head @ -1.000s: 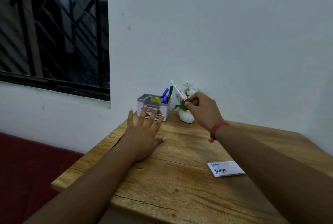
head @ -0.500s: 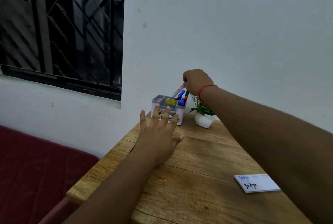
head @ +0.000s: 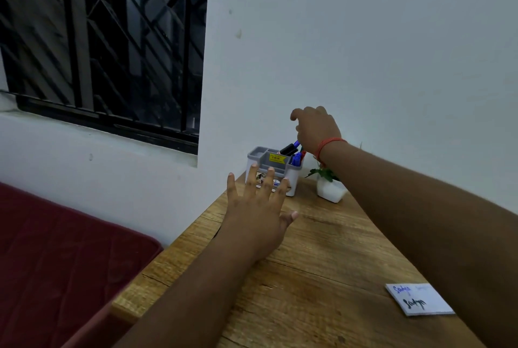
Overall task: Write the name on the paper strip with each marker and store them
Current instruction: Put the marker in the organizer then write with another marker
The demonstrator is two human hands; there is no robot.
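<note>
Markers (head: 294,154) stand bunched in the grey organiser (head: 273,171) at the table's (head: 322,258) far edge, right hand (head: 315,129) curled above them, its grasp hidden, left hand (head: 259,207) flat and open; best steady the organiser before pulling one, paper strip (head: 419,299) lying near right.

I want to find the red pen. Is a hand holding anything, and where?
Left hand holds nothing; it lies flat on the table. Right hand hangs over the holder; whether it grips a marker cannot be told.
</note>
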